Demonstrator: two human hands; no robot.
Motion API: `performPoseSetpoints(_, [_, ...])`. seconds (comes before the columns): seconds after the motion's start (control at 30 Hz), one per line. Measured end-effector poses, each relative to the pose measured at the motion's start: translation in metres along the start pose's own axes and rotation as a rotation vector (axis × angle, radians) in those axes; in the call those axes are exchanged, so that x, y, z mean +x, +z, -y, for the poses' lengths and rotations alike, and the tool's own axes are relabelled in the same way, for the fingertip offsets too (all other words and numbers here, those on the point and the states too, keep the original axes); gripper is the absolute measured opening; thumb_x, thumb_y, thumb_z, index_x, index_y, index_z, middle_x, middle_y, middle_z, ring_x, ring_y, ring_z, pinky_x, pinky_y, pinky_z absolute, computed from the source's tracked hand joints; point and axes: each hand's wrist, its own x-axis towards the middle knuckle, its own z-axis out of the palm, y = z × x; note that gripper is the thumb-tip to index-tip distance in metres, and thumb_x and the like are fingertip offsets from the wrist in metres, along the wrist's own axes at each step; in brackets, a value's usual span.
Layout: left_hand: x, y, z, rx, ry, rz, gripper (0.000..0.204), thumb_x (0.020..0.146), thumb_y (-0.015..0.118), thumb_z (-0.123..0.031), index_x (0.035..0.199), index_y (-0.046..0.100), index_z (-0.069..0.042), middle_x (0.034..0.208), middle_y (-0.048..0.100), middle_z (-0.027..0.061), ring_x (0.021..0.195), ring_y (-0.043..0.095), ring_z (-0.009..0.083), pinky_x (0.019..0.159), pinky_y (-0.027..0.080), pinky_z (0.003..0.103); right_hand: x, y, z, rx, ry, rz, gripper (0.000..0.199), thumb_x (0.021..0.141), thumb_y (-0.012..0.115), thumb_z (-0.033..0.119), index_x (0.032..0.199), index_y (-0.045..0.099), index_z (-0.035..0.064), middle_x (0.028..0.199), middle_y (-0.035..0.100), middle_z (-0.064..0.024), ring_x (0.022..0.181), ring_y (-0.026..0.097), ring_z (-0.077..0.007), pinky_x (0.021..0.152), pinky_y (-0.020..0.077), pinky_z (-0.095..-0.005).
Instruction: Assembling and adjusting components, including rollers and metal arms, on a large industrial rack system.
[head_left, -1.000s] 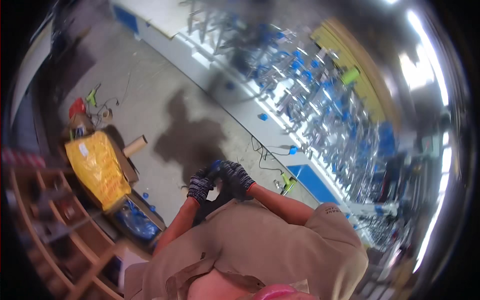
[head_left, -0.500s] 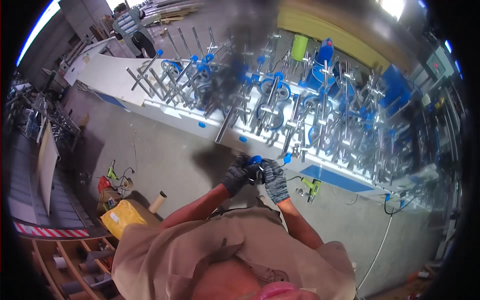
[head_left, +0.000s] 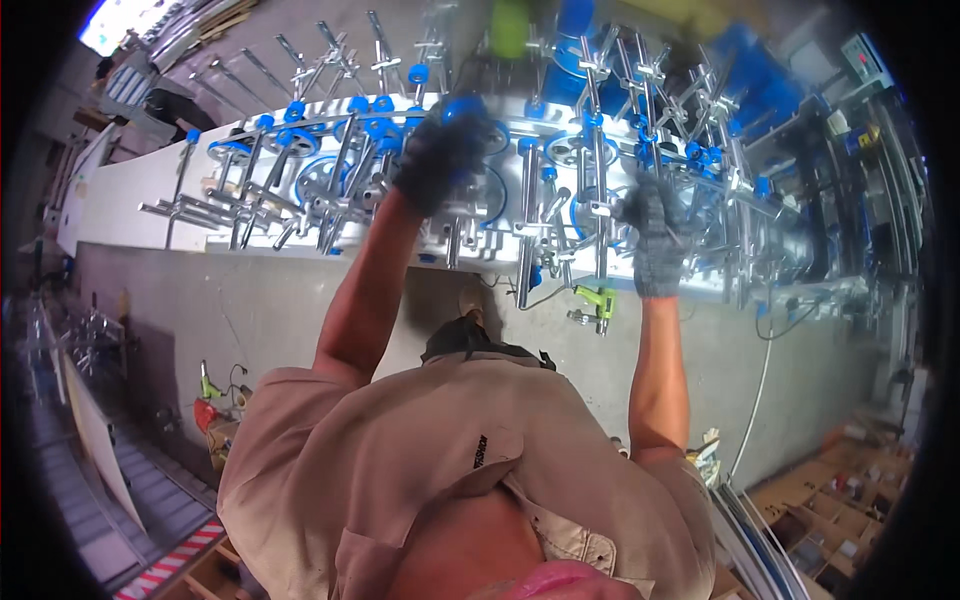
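My left hand (head_left: 435, 160), in a dark glove, is stretched over the far part of the long white workbench (head_left: 135, 205). Its fingers are smeared by motion, with a blue round piece (head_left: 463, 107) at their tips; whether they grip it does not show. My right hand (head_left: 658, 245), in a grey knit glove, reaches in among the chrome tube assemblies (head_left: 597, 225) on the right. Those fingers are blurred too. Between the hands stand upright chrome tubes (head_left: 527, 220) with blue caps, and blue-rimmed wheels (head_left: 582, 150) lie behind them.
A lime-green power tool (head_left: 600, 300) hangs below the bench's near edge. At the back are a blue bucket (head_left: 570, 65) and a green container (head_left: 508, 28), both blurred. Another person (head_left: 150, 95) bends at the far left. Partitioned wooden boxes (head_left: 845, 510) lie at the lower right.
My hands were together around a small blue-topped part in front of the bench. Now they are apart, both reaching forward over it. My view has shifted, and the other person now bends lower.
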Motion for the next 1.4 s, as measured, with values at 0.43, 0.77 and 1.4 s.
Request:
performPoseSetpoints(0.43, [0.09,0.031,0.167,-0.155,-0.522,-0.175,0.032,0.077,0.066,-0.014,0.107,0.057,-0.012,0.097,0.055,0.002,0.085,0.053,0.013,0.075,0.045,0.029,0.129,0.074,-0.201,-1.242,0.404,0.616,0.058,0.067,0.069,0.053,0.094,0.063,0.0028,0.09,0.063,-0.0202,0.086,0.06,-0.0343,0.078,0.0467,-0.04])
performPoseSetpoints(0.77, [0.088,0.048,0.194,0.416,-0.533,-0.148,0.042,0.078,0.065,-0.015,0.117,0.052,-0.008,0.111,0.056,0.0088,0.101,0.051,0.0221,0.088,0.041,0.032,0.104,0.054,-0.21,0.361,0.944,0.285,0.023,0.085,0.06,0.014,0.101,0.059,-0.0032,0.083,0.063,-0.011,0.073,0.063,-0.0237,0.066,0.0544,-0.0365])
performPoseSetpoints(1.4, [0.091,0.028,0.174,-0.783,-0.894,0.175,0.036,0.088,0.055,-0.027,0.124,0.051,-0.022,0.112,0.05,-0.0075,0.094,0.048,0.0038,0.08,0.043,0.022,0.115,0.065,-0.195,-0.391,0.381,0.256,0.025,0.081,0.062,0.012,0.102,0.062,-0.0013,0.098,0.066,-0.0155,0.087,0.062,-0.0209,0.08,0.0458,-0.03])
